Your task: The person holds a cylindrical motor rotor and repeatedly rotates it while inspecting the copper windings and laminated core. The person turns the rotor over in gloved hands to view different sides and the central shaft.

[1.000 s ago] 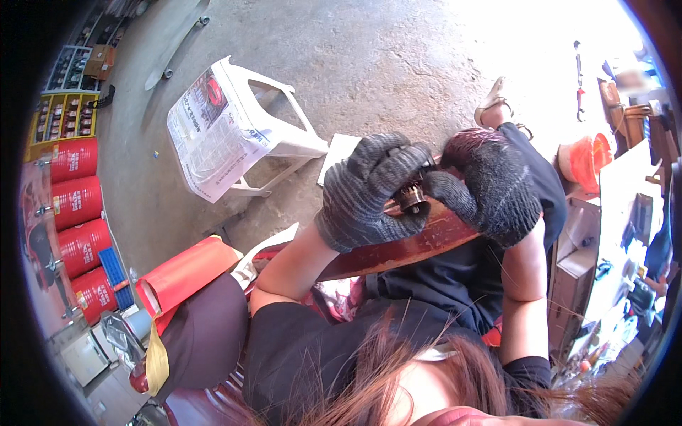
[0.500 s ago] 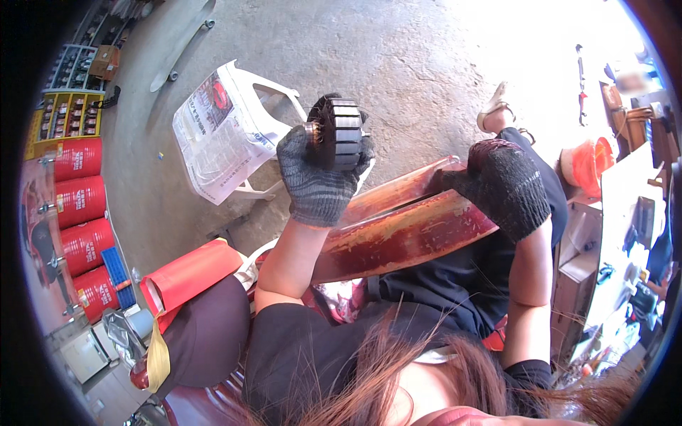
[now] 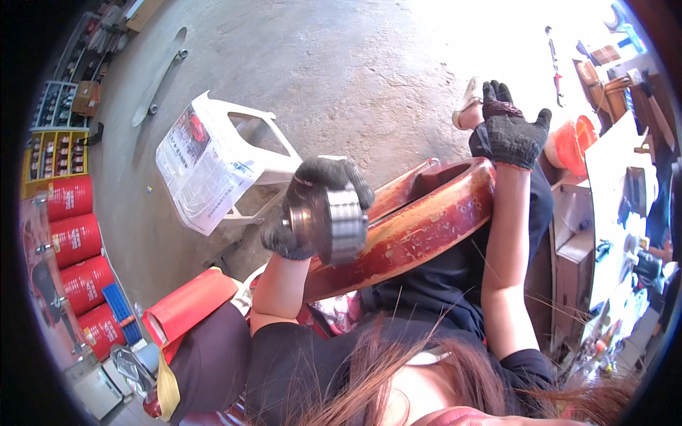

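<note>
My left hand (image 3: 325, 177), in a dark knitted work glove, is closed around a motor rotor (image 3: 342, 221), a shiny ridged metal cylinder with a copper-coloured end. Motion blurs the rotor's ridges. It is held over the worn red-brown wooden rail (image 3: 426, 234) that crosses in front of me. Past the far right end of that rail, my right hand (image 3: 515, 133) is raised with its gloved fingers spread. Nothing is in that hand, and it is nearest to my foot (image 3: 467, 106) and knee.
A white plastic stool (image 3: 273, 162) covered with newspaper (image 3: 206, 160) stands left of my left hand. Red drums (image 3: 74, 234) line the left side. An orange-red bucket (image 3: 584, 142) and a cluttered workbench (image 3: 604, 213) are at right. A skateboard (image 3: 162, 78) lies on the concrete floor.
My left hand has come lower and turned over with the rotor. My right hand has lifted off the wooden rail, moved up, and opened its fingers. The whole view has shifted slightly.
</note>
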Demonstrator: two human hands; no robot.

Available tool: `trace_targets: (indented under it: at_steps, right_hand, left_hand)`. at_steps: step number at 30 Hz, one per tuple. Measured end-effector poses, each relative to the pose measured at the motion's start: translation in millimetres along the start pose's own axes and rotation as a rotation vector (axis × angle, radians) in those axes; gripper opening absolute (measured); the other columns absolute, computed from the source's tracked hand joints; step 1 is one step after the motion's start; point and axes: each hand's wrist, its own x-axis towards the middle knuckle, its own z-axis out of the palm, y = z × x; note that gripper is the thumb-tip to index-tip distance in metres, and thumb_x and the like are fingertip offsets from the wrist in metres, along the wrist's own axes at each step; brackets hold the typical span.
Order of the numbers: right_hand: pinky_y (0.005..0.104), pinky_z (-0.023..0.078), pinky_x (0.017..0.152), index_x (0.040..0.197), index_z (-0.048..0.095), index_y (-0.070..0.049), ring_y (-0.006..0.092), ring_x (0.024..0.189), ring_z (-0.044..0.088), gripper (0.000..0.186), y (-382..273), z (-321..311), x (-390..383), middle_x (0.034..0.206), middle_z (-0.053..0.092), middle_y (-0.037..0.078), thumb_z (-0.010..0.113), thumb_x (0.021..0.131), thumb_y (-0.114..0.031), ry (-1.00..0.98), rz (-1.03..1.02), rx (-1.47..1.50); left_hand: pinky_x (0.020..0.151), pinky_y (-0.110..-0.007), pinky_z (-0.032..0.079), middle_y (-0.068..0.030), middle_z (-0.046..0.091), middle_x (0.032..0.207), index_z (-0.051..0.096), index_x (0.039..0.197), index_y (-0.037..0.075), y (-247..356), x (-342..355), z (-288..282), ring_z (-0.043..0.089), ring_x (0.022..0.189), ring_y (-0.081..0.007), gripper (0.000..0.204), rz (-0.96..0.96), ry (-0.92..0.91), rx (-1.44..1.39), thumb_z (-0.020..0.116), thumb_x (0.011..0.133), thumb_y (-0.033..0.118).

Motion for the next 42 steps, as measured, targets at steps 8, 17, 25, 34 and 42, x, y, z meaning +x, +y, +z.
trace_targets:
  at_steps: [8, 17, 25, 34, 42]
  right_hand:
    - [0.0364, 0.053, 0.076, 0.122, 0.044, 0.010, 0.0289, 0.091, 0.057, 0.046, -14.4, 0.0, 17.3, 0.108, 0.055, 0.021, 0.052, 0.092, -0.025, 0.063, 0.111, 0.125]
    - [0.0259, 0.054, 0.076, 0.124, 0.048, 0.002, 0.0186, 0.088, 0.060, 0.031, 7.6, 5.2, 3.8, 0.112, 0.059, 0.016, 0.049, 0.095, -0.007, -0.165, 0.081, -0.207]
    - [0.0187, 0.043, 0.064, 0.107, 0.059, 0.001, 0.0068, 0.070, 0.050, 0.022, 46.1, 55.6, -56.4, 0.091, 0.060, 0.004, 0.054, 0.093, -0.015, -0.513, -0.085, -1.402]
    - [0.0219, 0.045, 0.067, 0.103, 0.061, 0.000, 0.0093, 0.076, 0.055, 0.028, 56.0, 96.0, -79.3, 0.090, 0.061, 0.005, 0.051, 0.094, -0.024, -0.569, 0.581, -1.111]
    - [0.0423, 0.028, 0.112, 0.133, 0.036, 0.010, 0.0340, 0.130, 0.037, 0.065, 69.0, 82.9, -65.9, 0.139, 0.037, 0.026, 0.042, 0.095, -0.043, -0.235, 0.324, 0.213]
  left_hand:
    - [0.075, -0.038, 0.052, -0.0229, 0.058, 0.097, 0.054, 0.106, -0.004, -2.4, 4.4, -4.4, 0.060, 0.090, -0.0305, 0.089, -0.022, -0.203, 0.259, 0.082, 0.051, 0.059]
    - [0.087, -0.041, 0.050, -0.0174, 0.056, 0.108, 0.049, 0.117, -0.004, -6.5, -4.6, -4.2, 0.058, 0.102, -0.0293, 0.081, 0.010, 0.098, 0.256, 0.084, 0.061, 0.043]
    - [0.091, -0.036, 0.048, -0.0210, 0.051, 0.126, 0.049, 0.122, -0.006, -6.9, 1.2, 7.8, 0.056, 0.110, -0.0238, 0.080, -0.092, 0.144, 0.478, 0.083, 0.064, 0.037]
    - [0.092, -0.034, 0.045, -0.0215, 0.034, 0.139, 0.046, 0.127, -0.001, -8.7, 0.3, 6.8, 0.053, 0.111, -0.0235, 0.074, -0.121, 0.127, 0.611, 0.079, 0.066, 0.026]
    - [0.082, -0.036, 0.046, -0.0113, 0.056, 0.103, 0.049, 0.120, -0.003, -6.7, 5.2, 16.1, 0.056, 0.093, -0.0202, 0.070, -0.281, -0.088, 0.886, 0.081, 0.061, 0.017]
